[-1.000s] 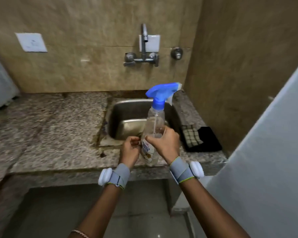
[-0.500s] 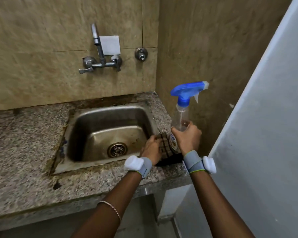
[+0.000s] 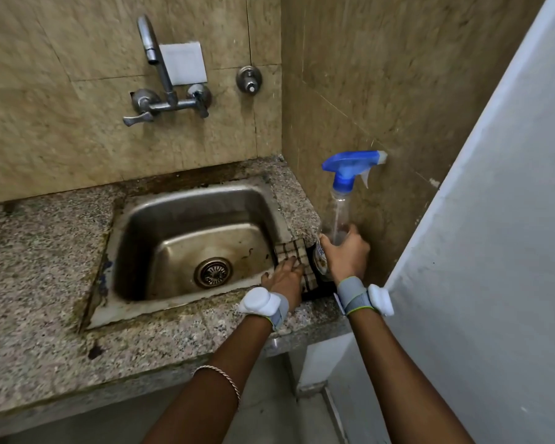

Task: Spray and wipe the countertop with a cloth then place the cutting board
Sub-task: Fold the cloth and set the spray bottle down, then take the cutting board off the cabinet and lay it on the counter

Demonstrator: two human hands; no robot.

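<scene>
A brown stone wall stands at 12 o'clock. A metal tap sticks out of it, with a white square plate behind the tap and a round knob just beside it. A steel sink with a round drain sits below. A pale grey wall fills 3 o'clock. The floor at 6 o'clock looks grey.

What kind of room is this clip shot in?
Most likely a small home kitchen or utility corner: a steel sink set into a speckled granite countertop, a wall tap on tan tiles, and a checked cloth beside the sink.
</scene>
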